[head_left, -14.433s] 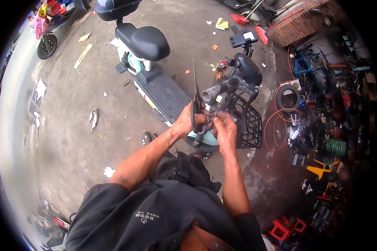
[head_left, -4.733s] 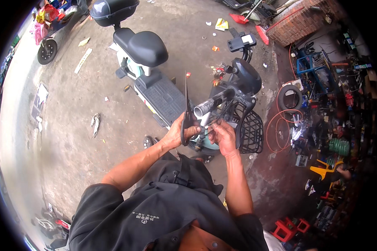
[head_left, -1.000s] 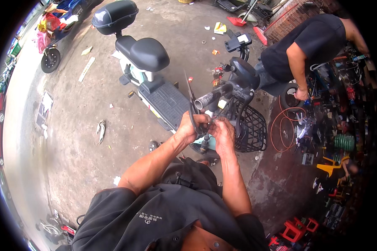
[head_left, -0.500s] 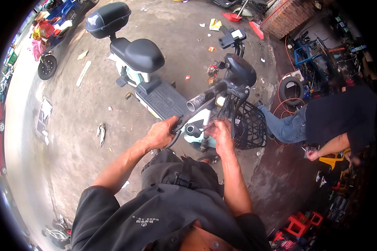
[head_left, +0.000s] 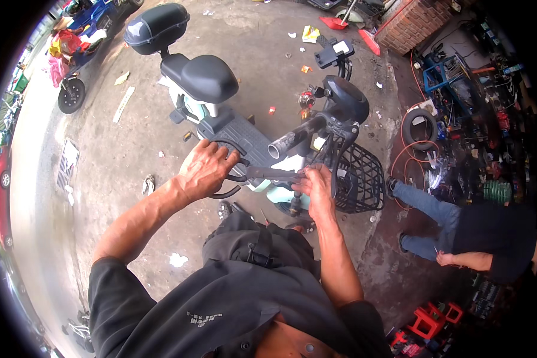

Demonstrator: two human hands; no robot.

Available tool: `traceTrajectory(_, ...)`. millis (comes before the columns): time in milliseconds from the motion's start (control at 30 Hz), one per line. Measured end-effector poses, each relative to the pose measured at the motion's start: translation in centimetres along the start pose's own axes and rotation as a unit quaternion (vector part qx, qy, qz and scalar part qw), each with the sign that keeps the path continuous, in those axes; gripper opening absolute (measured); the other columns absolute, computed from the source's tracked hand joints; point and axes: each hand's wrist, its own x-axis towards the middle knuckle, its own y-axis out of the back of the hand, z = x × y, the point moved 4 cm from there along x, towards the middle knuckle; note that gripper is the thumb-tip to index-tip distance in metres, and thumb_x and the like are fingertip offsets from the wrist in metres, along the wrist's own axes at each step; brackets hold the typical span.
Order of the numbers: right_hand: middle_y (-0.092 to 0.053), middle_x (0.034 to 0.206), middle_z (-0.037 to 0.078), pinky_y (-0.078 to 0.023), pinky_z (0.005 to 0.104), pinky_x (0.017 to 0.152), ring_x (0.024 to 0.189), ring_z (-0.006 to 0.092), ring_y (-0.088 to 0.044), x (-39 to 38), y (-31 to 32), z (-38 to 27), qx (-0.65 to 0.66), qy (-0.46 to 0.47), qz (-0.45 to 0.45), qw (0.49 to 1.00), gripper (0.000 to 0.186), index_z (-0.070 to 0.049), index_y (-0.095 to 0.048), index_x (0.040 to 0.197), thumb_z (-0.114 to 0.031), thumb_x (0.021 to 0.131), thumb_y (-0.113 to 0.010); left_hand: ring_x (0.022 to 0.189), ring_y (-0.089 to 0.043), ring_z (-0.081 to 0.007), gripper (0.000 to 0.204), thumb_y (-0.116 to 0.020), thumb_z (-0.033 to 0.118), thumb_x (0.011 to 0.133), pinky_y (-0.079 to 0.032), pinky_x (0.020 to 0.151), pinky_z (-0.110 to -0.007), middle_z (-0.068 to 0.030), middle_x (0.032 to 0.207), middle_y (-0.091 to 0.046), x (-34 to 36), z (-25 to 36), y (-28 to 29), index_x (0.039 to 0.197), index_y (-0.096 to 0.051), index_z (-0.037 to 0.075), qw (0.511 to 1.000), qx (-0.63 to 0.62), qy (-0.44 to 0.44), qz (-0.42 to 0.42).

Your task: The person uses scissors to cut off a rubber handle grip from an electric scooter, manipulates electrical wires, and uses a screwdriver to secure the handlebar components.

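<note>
My left hand (head_left: 203,164) is closed round the black looped handles of large scissors (head_left: 262,173), left of the scooter's front end. The blades now lie level, their tips at my right hand (head_left: 315,182). That hand has its fingers pinched on thin dark wires, partly hidden by fingers and blades. Just above is a bare metal handlebar tube (head_left: 292,138); behind are the footboard (head_left: 246,145), the seat (head_left: 206,77) and, to the right, a black front basket (head_left: 361,185).
A co-worker (head_left: 486,238) bends at the lower right among tools. A tyre (head_left: 420,114), orange hose, red stools (head_left: 426,316) and piled parts line the right side. Another vehicle (head_left: 71,95) stands upper left; scraps of litter lie on the concrete floor.
The scissors have swung from pointing away from me to lying level toward my right hand; my left hand moved up and left. The co-worker has moved from upper right to lower right.
</note>
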Motion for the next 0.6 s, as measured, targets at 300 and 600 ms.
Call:
traceTrajectory(300,-0.06,0.085,0.013,-0.058,0.0293,0.058,0.07,0.0211,-0.064,0.14,-0.31,-0.1,0.03,0.005,-0.011,0.999,0.017,0.004,-0.054,0.094,-0.011,0.084,-0.054,0.074,-0.054,-0.0211,0.033,-0.056,0.011,0.07,-0.039,0.069,-0.033,-0.0026,0.071,-0.051,-0.24,0.1,0.34,0.103,-0.059,0.008,1.0,0.013,0.013,-0.005)
traceTrajectory(600,-0.061,0.088,0.017,-0.06,0.0333,0.062,0.072,0.0252,-0.065,0.79,-0.75,-0.06,0.105,-0.009,-0.017,0.994,0.018,0.005,-0.053,0.094,-0.007,0.081,-0.05,0.076,-0.06,-0.0248,0.033,-0.056,0.005,0.072,-0.042,0.074,-0.036,-0.008,0.077,-0.06,-0.53,0.15,0.23,0.104,-0.059,0.008,0.993,-0.048,0.074,-0.075)
